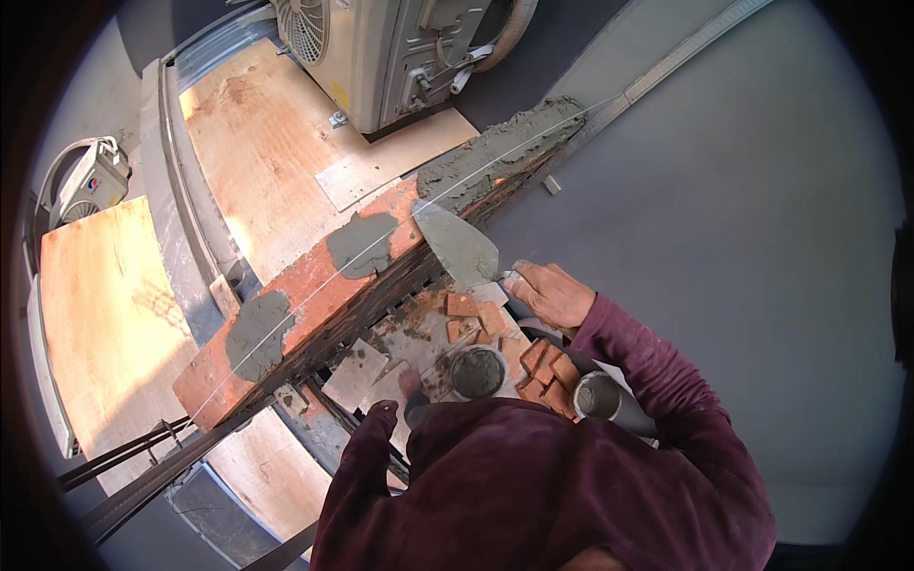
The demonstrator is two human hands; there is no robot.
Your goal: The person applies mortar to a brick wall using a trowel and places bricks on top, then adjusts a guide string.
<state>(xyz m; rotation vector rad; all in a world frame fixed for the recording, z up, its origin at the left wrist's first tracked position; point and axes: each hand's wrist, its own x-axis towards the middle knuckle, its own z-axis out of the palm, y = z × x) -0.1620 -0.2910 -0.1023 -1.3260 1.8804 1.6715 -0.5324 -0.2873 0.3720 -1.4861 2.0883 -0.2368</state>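
My right hand (550, 293) grips the handle of a pointing trowel, whose wide metal blade (457, 246) touches the front edge of the red brick ledge (305, 285). Two grey mortar patches (262, 333) lie on the ledge, and a longer, rough mortar layer (505, 157) covers its far right part. A thin white string (221, 390) runs along the ledge. My left hand (385, 412) is low at centre, beside my body in shadow; its fingers are too dark to make out.
Broken brick pieces (546, 371) and two mortar containers (477, 371) sit on the dusty platform below. Air-conditioner units (390, 67) stand behind and at left, among plywood sheets (105, 314). A metal strip (676, 52) runs toward upper right beside a grey surface. Dark bars (143, 481) cross lower left.
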